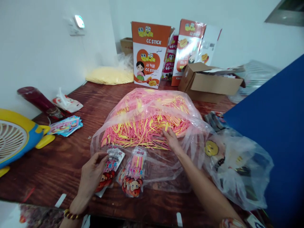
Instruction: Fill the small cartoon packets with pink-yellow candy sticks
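Observation:
A big clear plastic bag lies open on the table, with a heap of thin pink and yellow sticks inside it. My right hand reaches into the right side of the heap, its fingertips pinched on some sticks. In front of the bag, my left hand has its thumb and fingers closed at the top edge of a printed clear packet, which lies on others like it. Just right of that, a second stack of packets bears a cartoon face; pink and yellow sticks show through its top one.
Orange-and-white boxes and an open cardboard carton stand behind the bag. On the left are a yellow-and-blue fan, tissues, a dark red bottle and printed sheets. A plastic bag lies right, beside a blue panel.

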Demonstrator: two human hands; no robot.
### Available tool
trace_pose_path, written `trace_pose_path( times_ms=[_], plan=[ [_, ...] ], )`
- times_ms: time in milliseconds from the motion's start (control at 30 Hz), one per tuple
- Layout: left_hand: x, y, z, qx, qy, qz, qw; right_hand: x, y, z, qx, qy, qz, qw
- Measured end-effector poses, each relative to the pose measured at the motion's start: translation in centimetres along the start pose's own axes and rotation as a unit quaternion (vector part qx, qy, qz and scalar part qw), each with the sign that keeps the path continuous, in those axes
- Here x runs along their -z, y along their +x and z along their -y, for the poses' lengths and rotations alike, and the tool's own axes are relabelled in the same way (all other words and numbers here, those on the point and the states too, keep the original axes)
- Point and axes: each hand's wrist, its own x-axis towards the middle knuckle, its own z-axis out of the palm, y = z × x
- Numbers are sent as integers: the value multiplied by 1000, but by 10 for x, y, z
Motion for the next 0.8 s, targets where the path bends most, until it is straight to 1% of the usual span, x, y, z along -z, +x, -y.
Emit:
trace_pose_path(
  times_ms=[33, 67, 100, 133, 167, 233, 333, 367, 433, 500, 533, 567, 600, 700, 800],
  plan=[
    [1, -1, -1, 3, -6, 0, 1000, 1, -2, -2, 6, -30, -3, 1000],
    [2, -2, -3, 5, -12, 3, 1000, 4, -4, -4, 15, -84, -5, 996],
    [3, -4, -4, 7, -18, 6, 1000, 8, -6, -6, 27, -161, 4, 987],
    [3, -5, -4, 10, -22, 7, 1000, 13, -7, -8, 39, -245, 23, 968],
    [4, -5, -5, 12, -26, 8, 1000, 18, -8, -9, 47, -321, 49, 945],
    [4, -7, -5, 12, -30, 9, 999, 27, -10, -11, 54, -418, 103, 901],
    [1, -9, -6, 3, -24, 13, 1000, 32, -16, -8, 50, -457, 155, 874],
    [0, -10, -7, 0, -19, 14, 1000, 32, -19, -5, 50, -479, 172, 859],
    [-2, -11, -8, -4, -8, 15, 1000, 30, -23, 3, 54, -536, 205, 817],
    [-2, -11, -8, -1, 1, 18, 1000, 29, -26, 12, 64, -585, 224, 777],
    [-2, -11, -7, 2, 2, 19, 1000, 28, -25, 15, 69, -597, 226, 767],
    [-2, -11, -7, 5, 2, 20, 1000, 27, -24, 18, 69, -600, 229, 764],
    [-1, -10, -7, 8, 2, 21, 1000, 26, -23, 19, 63, -594, 232, 767],
    [-2, -10, -9, 8, 5, 17, 1000, 20, -18, 15, 27, -551, 243, 798],
    [-5, -11, -14, 7, 3, 11, 1000, 15, -14, 1, 14, -508, 234, 829]
  ],
)
